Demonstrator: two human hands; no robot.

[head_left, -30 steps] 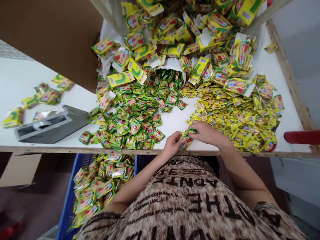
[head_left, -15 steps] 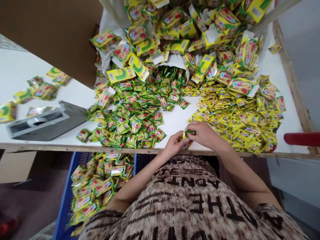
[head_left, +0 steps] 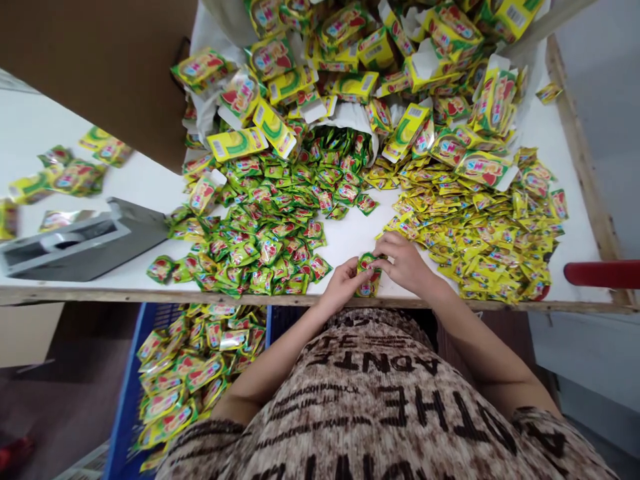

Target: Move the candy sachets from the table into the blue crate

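Note:
At the table's front edge my left hand (head_left: 343, 285) is closed round a small yellow-and-green candy box (head_left: 369, 288). My right hand (head_left: 406, 265) pinches a small green candy packet (head_left: 367, 259) at the far end of that box. Whether the packet is partly inside the box cannot be made out. Left of my hands spreads a heap of green candy packets (head_left: 270, 250). To the right lies a heap of yellow candy packets (head_left: 480, 233), close to my right hand.
Behind the heaps, many printed boxes (head_left: 350, 83), some with flaps up, are piled high. A grey tape dispenser (head_left: 85, 243) and a large brown carton (head_left: 100, 67) stand at left. Below the edge is a blue crate (head_left: 127, 387) of filled packs. A red handle (head_left: 600, 274) juts in at right.
The green packet and box now show more fully between my hands. My right hand has shifted slightly left and away from me. The whole view has turned a little.

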